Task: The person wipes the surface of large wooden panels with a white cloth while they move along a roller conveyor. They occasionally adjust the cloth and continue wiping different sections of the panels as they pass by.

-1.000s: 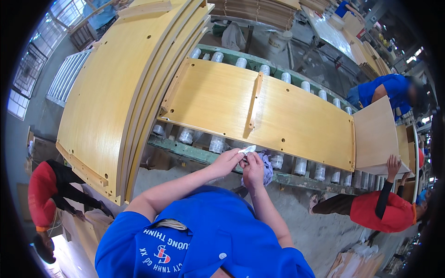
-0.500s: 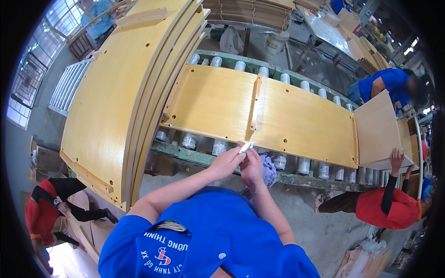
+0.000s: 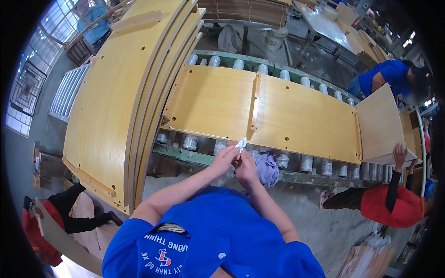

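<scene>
As the left hand (image 3: pixel 224 157) and right hand (image 3: pixel 246 168) pinch the white scrap (image 3: pixel 241 144) between fingertips by the panel (image 3: pixel 306 118)'s near edge, a slack grip could drop it between the rollers (image 3: pixel 190 142).

Around the edges of a workshop
At left, a window grille (image 3: pixel 28 88) and a pale slatted rack (image 3: pixel 68 95); below, a stooping person in red (image 3: pixel 46 217). Toward the top, a white bucket (image 3: pixel 274 41) (its lower part dim) stands near a crumpled grey sheet (image 3: pixel 229 39). At far right, a co-worker in a red top (image 3: pixel 389 206) touches a pale wooden panel (image 3: pixel 380 116), opposite a co-worker in blue (image 3: pixel 389 76).
</scene>
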The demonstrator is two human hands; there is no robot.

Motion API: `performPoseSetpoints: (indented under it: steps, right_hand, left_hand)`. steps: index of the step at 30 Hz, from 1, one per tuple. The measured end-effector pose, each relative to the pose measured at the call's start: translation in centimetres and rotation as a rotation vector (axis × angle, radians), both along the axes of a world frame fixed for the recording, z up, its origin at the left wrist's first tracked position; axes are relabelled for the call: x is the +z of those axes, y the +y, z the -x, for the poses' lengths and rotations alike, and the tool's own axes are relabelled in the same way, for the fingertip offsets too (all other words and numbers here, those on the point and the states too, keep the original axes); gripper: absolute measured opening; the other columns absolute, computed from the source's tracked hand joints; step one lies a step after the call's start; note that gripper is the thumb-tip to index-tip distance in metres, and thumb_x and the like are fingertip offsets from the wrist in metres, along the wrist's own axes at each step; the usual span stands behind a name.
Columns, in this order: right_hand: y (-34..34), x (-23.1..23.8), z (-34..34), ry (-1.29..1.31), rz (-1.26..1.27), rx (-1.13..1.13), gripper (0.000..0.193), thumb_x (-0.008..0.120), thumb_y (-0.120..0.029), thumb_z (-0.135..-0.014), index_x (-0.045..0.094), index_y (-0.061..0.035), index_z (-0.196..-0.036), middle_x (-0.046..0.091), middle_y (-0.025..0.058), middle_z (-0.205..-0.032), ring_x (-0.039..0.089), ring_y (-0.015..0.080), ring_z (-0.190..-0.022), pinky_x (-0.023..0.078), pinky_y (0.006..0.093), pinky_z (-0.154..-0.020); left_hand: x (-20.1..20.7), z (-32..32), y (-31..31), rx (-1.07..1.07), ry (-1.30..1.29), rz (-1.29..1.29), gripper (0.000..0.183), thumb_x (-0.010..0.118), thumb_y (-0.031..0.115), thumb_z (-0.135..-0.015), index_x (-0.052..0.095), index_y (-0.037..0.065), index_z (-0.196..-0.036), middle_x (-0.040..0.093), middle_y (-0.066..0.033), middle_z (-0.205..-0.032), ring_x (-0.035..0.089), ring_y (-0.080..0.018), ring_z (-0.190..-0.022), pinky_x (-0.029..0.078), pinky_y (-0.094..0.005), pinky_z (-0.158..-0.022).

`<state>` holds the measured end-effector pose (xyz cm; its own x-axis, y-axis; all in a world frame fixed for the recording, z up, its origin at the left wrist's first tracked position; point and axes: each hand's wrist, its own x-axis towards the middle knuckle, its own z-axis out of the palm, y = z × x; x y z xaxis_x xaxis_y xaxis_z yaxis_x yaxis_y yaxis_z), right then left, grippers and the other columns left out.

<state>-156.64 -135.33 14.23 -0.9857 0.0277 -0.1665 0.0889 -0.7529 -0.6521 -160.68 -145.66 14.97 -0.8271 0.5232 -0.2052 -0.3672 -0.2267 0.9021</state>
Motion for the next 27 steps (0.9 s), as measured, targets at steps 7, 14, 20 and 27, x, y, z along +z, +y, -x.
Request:
performPoseSetpoints:
  steps: [7,14,20,27]
  right_hand:
    - [1.0,-2.7,0.4,0.008,-0.127,-0.015,0.018,0.045,-0.010,-0.091,0.055,-0.0023,-0.105,0.059,0.0085,-0.102,0.053,0.0114,-0.085,0.039,0.0254,-0.075]
    - [2.1,-3.8,1.7,-0.131,-0.284,-0.137,0.013,0.048,-0.008,-0.089,0.056,-0.0002,-0.095,0.061,0.0078,-0.084,0.054,0.0103,-0.064,0.045,0.0220,-0.058]
    - [6.6,-6.1,2.3,-0.152,-0.625,-0.192,0.013,0.054,-0.009,-0.086,0.056,0.0002,-0.095,0.060,0.0052,-0.075,0.054,0.0088,-0.061,0.044,0.0208,-0.054]
    - [4.2,-6.5,4.9,-0.184,-0.597,-0.096,0.014,0.056,-0.011,-0.086,0.060,-0.0015,-0.095,0.061,0.0065,-0.074,0.053,0.0081,-0.057,0.042,0.0213,-0.049]
  left_hand:
    - [0.2,1.7,-0.5,-0.196,-0.081,0.185,0.040,0.042,0.037,-0.093,0.052,0.010,-0.065,0.043,0.0047,-0.064,0.035,-0.0065,-0.062,0.029,-0.0216,-0.057]
    - [-3.0,0.4,-2.6,-0.312,0.007,0.522,0.037,0.045,0.038,-0.091,0.061,0.006,-0.084,0.051,0.0025,-0.072,0.045,-0.0078,-0.069,0.037,-0.0221,-0.063]
    - [-7.2,-1.8,-10.8,-0.087,-0.150,0.561,0.027,0.050,0.028,-0.088,0.063,0.004,-0.091,0.058,-0.0001,-0.080,0.052,-0.0087,-0.072,0.042,-0.0238,-0.063]
    - [-11.9,-6.9,-19.2,-0.076,-0.062,1.001,0.028,0.053,0.027,-0.082,0.062,0.000,-0.084,0.062,-0.0100,-0.075,0.058,-0.0197,-0.070,0.046,-0.0324,-0.065]
